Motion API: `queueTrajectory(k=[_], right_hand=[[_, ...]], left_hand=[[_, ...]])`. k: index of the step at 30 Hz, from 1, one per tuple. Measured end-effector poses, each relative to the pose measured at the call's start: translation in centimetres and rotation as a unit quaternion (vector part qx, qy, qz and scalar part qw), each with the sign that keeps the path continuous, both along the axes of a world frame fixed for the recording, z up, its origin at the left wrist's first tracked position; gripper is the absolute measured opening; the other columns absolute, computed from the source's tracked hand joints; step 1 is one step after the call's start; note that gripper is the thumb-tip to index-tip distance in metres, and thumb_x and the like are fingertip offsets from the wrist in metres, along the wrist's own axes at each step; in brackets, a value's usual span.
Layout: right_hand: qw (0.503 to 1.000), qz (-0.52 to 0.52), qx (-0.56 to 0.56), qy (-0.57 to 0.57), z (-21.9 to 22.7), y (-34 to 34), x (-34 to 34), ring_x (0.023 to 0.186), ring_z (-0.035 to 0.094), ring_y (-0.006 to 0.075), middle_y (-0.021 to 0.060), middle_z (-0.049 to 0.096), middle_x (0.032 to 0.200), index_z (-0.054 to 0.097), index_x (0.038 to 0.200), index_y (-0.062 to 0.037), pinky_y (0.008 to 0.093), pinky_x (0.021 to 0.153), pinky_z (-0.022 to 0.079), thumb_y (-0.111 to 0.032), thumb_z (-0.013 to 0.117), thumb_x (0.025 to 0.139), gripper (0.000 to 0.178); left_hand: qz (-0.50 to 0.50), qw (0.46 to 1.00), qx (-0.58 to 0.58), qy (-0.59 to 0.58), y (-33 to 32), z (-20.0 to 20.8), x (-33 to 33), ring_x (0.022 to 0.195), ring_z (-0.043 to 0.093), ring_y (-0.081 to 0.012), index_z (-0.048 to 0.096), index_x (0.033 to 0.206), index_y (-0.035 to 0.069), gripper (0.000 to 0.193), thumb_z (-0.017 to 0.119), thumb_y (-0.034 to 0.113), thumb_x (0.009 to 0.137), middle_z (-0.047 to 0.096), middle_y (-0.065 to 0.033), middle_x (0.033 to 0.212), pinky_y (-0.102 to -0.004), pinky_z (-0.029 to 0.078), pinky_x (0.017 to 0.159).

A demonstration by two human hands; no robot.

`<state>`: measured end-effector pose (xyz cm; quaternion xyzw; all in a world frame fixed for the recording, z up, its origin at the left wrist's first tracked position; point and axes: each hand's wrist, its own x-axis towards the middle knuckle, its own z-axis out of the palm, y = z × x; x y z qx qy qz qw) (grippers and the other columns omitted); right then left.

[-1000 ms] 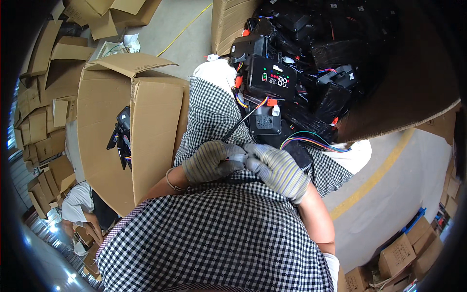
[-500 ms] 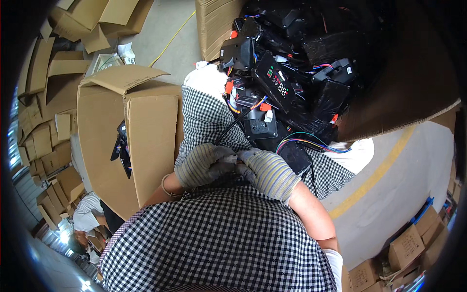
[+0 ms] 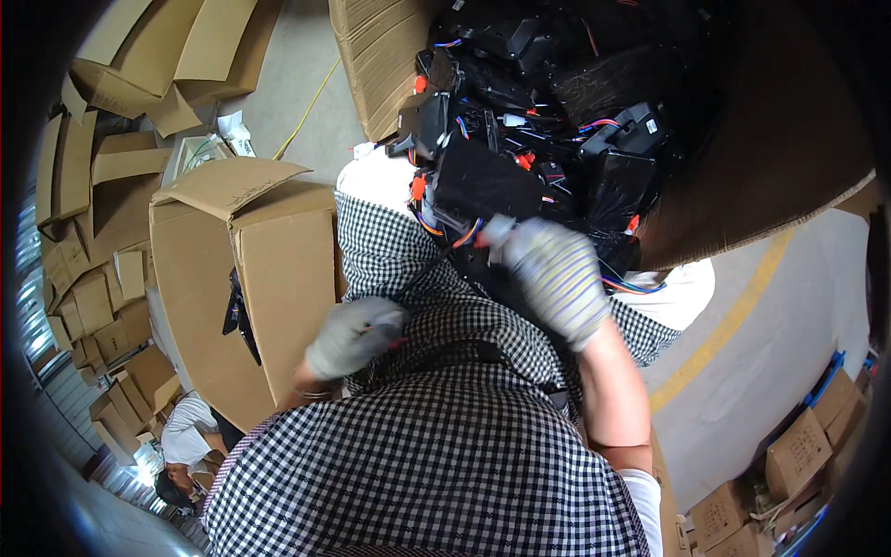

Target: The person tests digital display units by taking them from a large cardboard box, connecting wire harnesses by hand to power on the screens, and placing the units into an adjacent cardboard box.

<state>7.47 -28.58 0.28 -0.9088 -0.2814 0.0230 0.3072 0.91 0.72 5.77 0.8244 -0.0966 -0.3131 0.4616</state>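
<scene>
My left hand (image 3: 357,336), in a striped work glove, is at my lap, blurred, its fingers curled round something small with a red bit showing. My gloved right hand (image 3: 557,278) reaches forward, smeared by motion. Its closed fingertips are at the lower corner of a flat black device (image 3: 487,186), and seem to grip it. Coloured wires with a red connector (image 3: 481,239) lie beside those fingertips. Many black plastic devices (image 3: 636,130) with wires and white and red plugs are piled in front of me. My glove hides part of the nearest ones.
A large open carton (image 3: 380,65) holds the pile; its right wall (image 3: 770,186) rises beside it. Another carton (image 3: 288,278) stands at my left, with black parts in its side opening. Stacked boxes (image 3: 102,278) line the left. A person (image 3: 190,436) bends over at lower left.
My hands, together before, are now apart: the right has moved forward to the pile, the left back and left. The device with the printed display face now shows a plain dark side.
</scene>
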Motion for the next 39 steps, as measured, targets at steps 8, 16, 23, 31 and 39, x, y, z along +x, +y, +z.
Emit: queueTrajectory(k=[8,16,23,31,39], right_hand=[[0.911,-0.212,-0.339,0.101,-12.5,-1.1,10.9,0.093,0.062,0.0277,0.0124,0.063,0.103,0.066,0.096,-0.0022,0.0391,0.078,0.048,-0.021,0.054,0.085,0.025],[0.920,-0.116,-0.361,0.099,-5.4,-1.8,8.7,0.089,0.065,0.0247,0.0092,0.067,0.092,0.070,0.099,-0.0156,0.0403,0.073,0.049,-0.019,0.052,0.087,0.022],[0.966,-0.239,0.069,-0.074,0.5,-4.1,1.1,0.069,0.057,0.0333,0.0145,0.057,0.076,0.059,0.082,-0.0029,0.0405,0.062,0.046,-0.008,0.060,0.081,0.005],[0.993,-0.107,0.045,-0.006,-1.2,2.3,-6.9,0.076,0.058,0.0308,0.0133,0.060,0.085,0.061,0.085,-0.0064,0.0406,0.067,0.045,-0.017,0.063,0.078,0.013],[0.780,-0.238,0.444,0.371,6.5,-1.7,-4.5,0.064,0.051,0.0064,0.0011,0.060,0.077,0.063,0.103,-0.0007,0.0210,0.059,0.040,-0.034,0.053,0.093,0.036]], left_hand=[[0.158,0.943,-0.256,0.140,1.6,4.3,-0.6,0.066,0.056,-0.0124,0.061,0.098,-0.004,0.031,0.069,0.007,0.070,0.062,-0.0055,0.079,-0.0257,0.046,0.064],[0.135,0.985,-0.013,0.103,-1.3,4.3,0.4,0.060,0.053,-0.0112,0.063,0.107,0.004,0.044,0.050,0.041,0.089,0.063,-0.0046,0.074,-0.0239,0.045,0.060],[0.112,0.969,-0.221,-0.004,-6.8,0.2,3.8,0.069,0.057,-0.0097,0.058,0.116,-0.001,0.052,0.042,0.044,0.096,0.065,-0.0064,0.087,-0.0228,0.046,0.068],[0.318,0.791,-0.500,0.151,-11.2,-2.9,6.2,0.105,0.057,-0.0185,0.034,0.136,0.004,0.062,0.053,0.043,0.092,0.056,-0.0095,0.116,-0.0328,0.049,0.090],[0.275,0.918,-0.282,0.044,-8.5,-0.2,4.7,0.066,0.050,-0.0043,0.055,0.119,0.002,0.046,0.048,0.041,0.095,0.058,-0.0011,0.088,-0.0196,0.043,0.058]])
